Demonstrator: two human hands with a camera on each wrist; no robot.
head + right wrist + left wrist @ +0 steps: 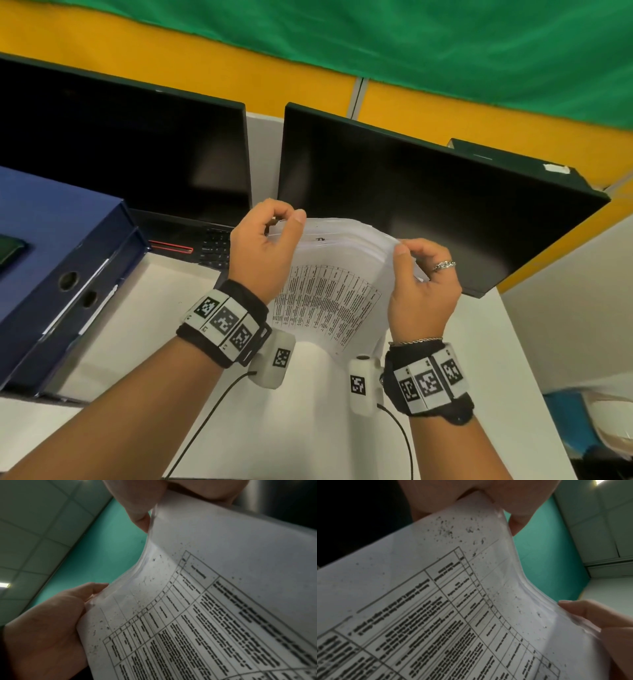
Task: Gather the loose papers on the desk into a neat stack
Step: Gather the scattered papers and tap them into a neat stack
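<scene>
A bundle of white papers with a printed table on the front sheet stands upright on its lower edge on the white desk, bowed toward me. My left hand pinches its top left corner between thumb and fingers. My right hand, with a ring on one finger, pinches the top right corner. In the left wrist view the papers fill the frame, with my left hand's thumb on the top edge. The right wrist view shows the same papers pinched by my right hand's thumb.
Two dark monitors stand right behind the papers. A laptop keyboard lies under the left monitor. Blue binders sit at the left. The desk's right edge drops off beside my right wrist.
</scene>
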